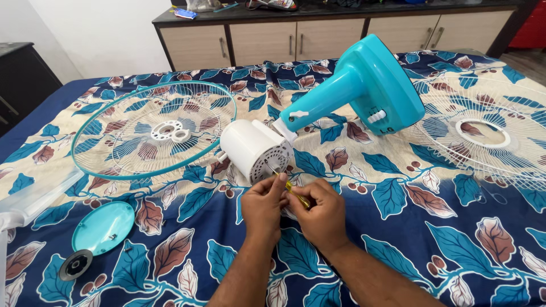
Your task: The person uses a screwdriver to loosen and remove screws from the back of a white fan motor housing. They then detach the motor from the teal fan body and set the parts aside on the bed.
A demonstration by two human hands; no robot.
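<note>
- Right hand point(323, 211): fingers curled tight round a yellow-handled screwdriver point(297, 194), shaft angled up-left, tip at the vented back of the white motor housing point(256, 149).
- Left hand point(263, 206): fingers pinched narrow at the screwdriver shaft near the tip, thumb + forefinger together, touching the housing's lower rim. Can't tell if a screw sits between the fingertips.
- Both hands close, knuckles nearly touching, forearms coming in from bottom centre.
- Motor housing: lies on its side on the bed, just above the hands, vent slots facing the camera. Joined at its upper right to the teal fan neck and base point(364, 85), which is tipped over w/ the round base pointing up-right; white knobs show on the base.
- Teal-rimmed wire guard point(153, 129): lies flat, left of the motor, near it but not touching as far as I can tell.
- White wire guard point(483, 133): flat, far right, partly under the teal base edge.
- Teal round cap point(103, 226): lower left, well apart from the hands; a small dark round piece point(75, 265) touches its lower edge.
- Clear plastic blade point(34, 196): far left edge, partly out of view.
- All on a bedsheet point(455, 227) w/ blue, teal + brown leaf print.
- Wooden cabinet point(318, 37) along the back wall, clutter on top too blurred to tell.
</note>
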